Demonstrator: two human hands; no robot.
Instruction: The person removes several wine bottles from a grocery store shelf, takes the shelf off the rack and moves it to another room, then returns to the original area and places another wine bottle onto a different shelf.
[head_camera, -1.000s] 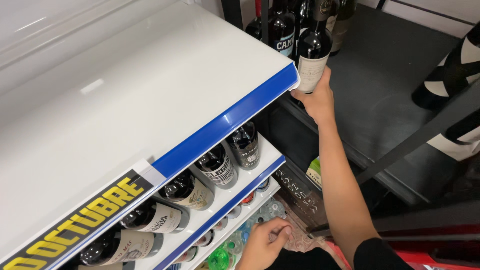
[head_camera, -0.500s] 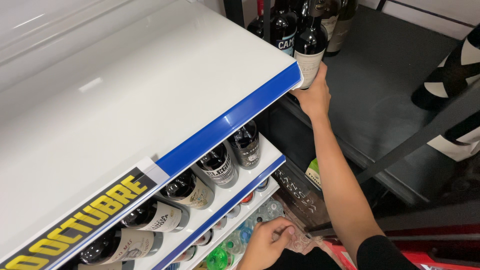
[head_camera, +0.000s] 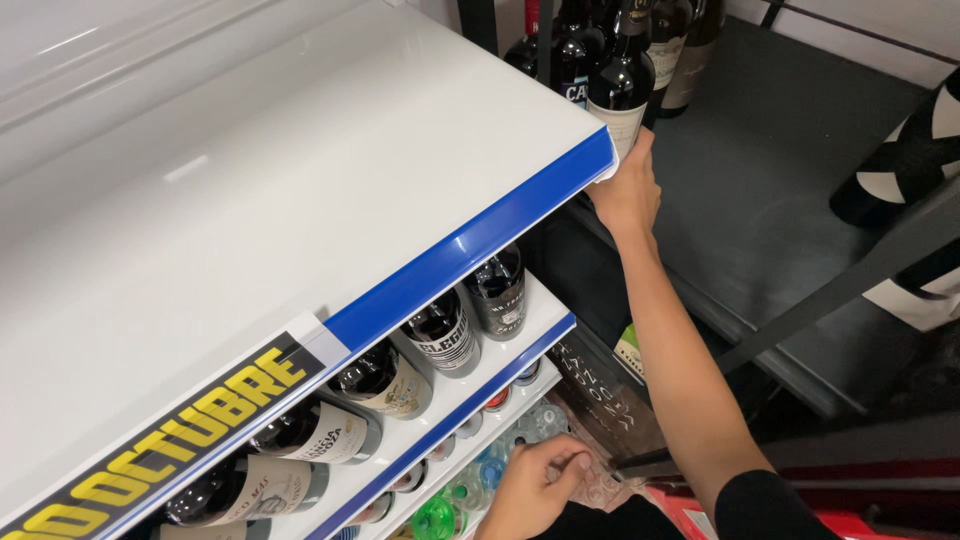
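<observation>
The dark wine bottle stands upright at the top of the view, its long axis vertical, neck up toward 12 o'clock and cut by the frame edge, pale label facing the camera. The right hand wraps its base from below, fingers curled shut around it, just past the blue-edged corner of the white top shelf. More dark bottles crowd at 12 to 1 o'clock of it. At 7 o'clock, on the lower shelf, a row of bottles stands with necks hidden. The left hand, at 6 o'clock, rests with fingers bent, pinching clear plastic wrap over small bottles.
</observation>
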